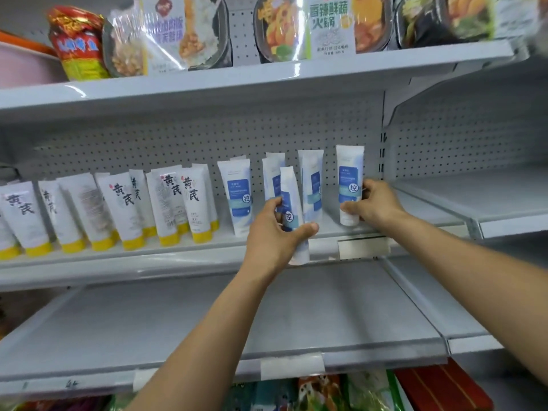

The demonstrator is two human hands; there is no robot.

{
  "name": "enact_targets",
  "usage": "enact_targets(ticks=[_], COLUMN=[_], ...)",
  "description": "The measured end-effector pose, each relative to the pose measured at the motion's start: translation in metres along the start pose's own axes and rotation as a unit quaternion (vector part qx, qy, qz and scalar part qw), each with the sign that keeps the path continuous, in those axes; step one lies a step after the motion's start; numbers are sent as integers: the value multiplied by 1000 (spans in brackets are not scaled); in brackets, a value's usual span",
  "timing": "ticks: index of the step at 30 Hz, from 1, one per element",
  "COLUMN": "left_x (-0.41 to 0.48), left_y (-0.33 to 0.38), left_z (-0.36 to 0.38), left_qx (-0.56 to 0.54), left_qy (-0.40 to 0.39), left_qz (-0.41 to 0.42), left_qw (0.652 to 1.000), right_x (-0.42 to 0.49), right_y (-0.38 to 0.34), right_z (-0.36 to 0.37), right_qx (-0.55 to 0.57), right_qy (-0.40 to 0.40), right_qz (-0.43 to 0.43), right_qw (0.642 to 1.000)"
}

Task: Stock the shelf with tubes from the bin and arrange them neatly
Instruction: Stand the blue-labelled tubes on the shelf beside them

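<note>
On the middle shelf (pixel 178 256) stand several white tubes with yellow caps (pixel 192 203) at the left and several white tubes with blue labels (pixel 237 200) at the right. My left hand (pixel 275 235) grips a blue-label tube (pixel 292 215), held upright in front of the shelf edge. My right hand (pixel 373 204) holds the rightmost blue-label tube (pixel 350 185), which stands cap down on the shelf. Two more blue-label tubes (pixel 311 182) stand between my hands. The bin is out of view.
The top shelf (pixel 207 81) carries packaged foods. Below the tubes is a bare grey shelf (pixel 237 315) with white price tags on its front rail. A neighbouring shelf unit (pixel 489 197) joins at the right. Colourful packets show at the bottom.
</note>
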State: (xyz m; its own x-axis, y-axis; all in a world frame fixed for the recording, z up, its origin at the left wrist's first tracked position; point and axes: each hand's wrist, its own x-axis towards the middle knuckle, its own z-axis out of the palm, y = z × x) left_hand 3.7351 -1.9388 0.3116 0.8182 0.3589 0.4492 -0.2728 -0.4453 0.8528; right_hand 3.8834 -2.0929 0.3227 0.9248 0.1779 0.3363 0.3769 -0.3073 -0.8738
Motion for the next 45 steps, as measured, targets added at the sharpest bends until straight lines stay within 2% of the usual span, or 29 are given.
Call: enact_targets(ticks=[7,15,20,22,24,25,26,27,30,32,41,45], left_x=[13,18,16,15,13,12,11,10,9,9,7,9], left_y=[-6,-7,-6,-5,-3,-3,-2,-1,3,5,11,9], left_z=[14,23,27,27,28,28,29,30,33,36,46,43], left_qx=[40,32,31,30,22,16,10,2,-23,-36,-32,19], left_qy=[26,47,55,56,51,47,43,39,37,37,16,3], left_qz=[7,-7,-6,-8,-12,-12,-12,-12,-10,-12,-2,-4], left_qw=[999,998,998,998,998,999,999,999,999,999,999,1000], right_x=[34,62,67,61,46,35,24,12,-20,-33,-44,-39], right_y=[15,25,29,26,19,14,8,2,-13,-19,-16,-11], right_z=[7,9,7,3,-2,-3,-5,-7,-11,-11,-5,-7], right_qx=[-29,-19,-56,-87,-83,-71,-63,-66,-103,-107,8,32], right_qy=[-15,-46,-69,-20,55,61,31,-33,-259,-319,-315,-288], right_qz=[-14,-14,4,5,-40,-71,-97,-112,-103,-99,-104,-95], right_qw=[999,999,996,996,994,993,993,991,955,937,943,953])
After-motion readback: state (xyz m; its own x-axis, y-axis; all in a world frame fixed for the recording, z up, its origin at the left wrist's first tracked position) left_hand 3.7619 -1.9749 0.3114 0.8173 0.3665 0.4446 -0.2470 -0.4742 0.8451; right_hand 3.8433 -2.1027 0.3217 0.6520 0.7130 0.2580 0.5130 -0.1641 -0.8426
